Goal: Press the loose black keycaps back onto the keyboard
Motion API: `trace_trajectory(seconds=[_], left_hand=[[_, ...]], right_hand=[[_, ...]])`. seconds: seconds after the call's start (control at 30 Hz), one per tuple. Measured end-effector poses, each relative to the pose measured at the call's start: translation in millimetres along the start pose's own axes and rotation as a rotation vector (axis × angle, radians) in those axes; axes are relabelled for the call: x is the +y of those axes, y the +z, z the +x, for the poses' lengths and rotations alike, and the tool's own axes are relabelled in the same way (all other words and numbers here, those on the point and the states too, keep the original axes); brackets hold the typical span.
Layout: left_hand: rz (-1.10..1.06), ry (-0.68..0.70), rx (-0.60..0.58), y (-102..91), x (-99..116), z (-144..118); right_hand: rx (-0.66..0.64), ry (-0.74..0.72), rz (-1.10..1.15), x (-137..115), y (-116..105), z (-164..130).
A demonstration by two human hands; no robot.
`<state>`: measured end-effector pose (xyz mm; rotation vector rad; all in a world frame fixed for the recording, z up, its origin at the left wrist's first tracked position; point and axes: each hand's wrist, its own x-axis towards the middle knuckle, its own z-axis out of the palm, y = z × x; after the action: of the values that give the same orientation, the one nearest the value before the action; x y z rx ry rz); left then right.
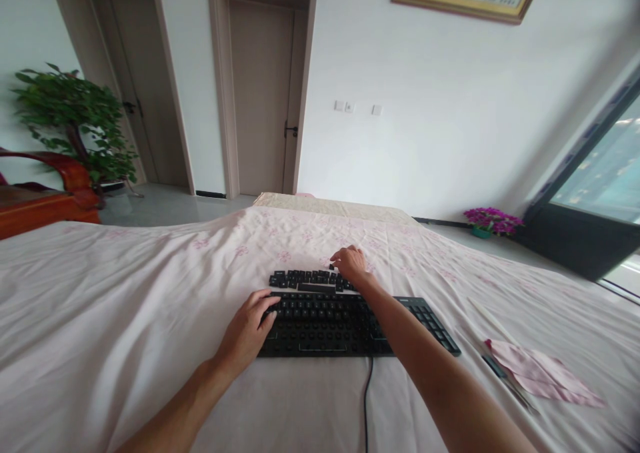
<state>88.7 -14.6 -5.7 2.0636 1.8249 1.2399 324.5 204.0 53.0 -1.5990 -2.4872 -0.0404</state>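
Note:
A black keyboard (320, 326) lies on the pale floral cloth. Its lower rows have bare key places without caps, while caps still sit on upper rows and at the right end. My left hand (253, 323) rests at the keyboard's left end, thumb and fingers apart on its edge and keys. Loose black keycaps (313, 278) stand in rows just beyond the keyboard, with a long space bar (317, 288) among them. Over the far side of these rows my right hand (350, 262) has bent fingers closed at a small black keycap (332, 266). My right forearm hides part of the keyboard.
A black cable (367, 400) runs toward me from the keyboard. To the right lie a pink cloth (545, 373), a dark-handled tool (494, 366) and a thin pale stick (485, 313). The floral cloth (150, 293) has wrinkles. Potted plants and doors are beyond.

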Motion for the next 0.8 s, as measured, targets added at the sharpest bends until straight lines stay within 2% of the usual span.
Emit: trace_trajectory(seconds=[0.47,0.67,0.8], left_hand=[[0.009,-0.023,-0.033,0.2,-0.5,-0.7],[0.009,-0.019,-0.018,0.0,0.7,-0.6],[0.001,-0.028,-0.016,-1.2,3.4,-0.1]], right_hand=[[-0.036,-0.003,0.024,-1.8,8.8,5.4],[-0.026,0.004,0.222,-6.6,3.2,2.6],[-0.031,0.009,0.457,-24.1,-4.6,-13.9]])
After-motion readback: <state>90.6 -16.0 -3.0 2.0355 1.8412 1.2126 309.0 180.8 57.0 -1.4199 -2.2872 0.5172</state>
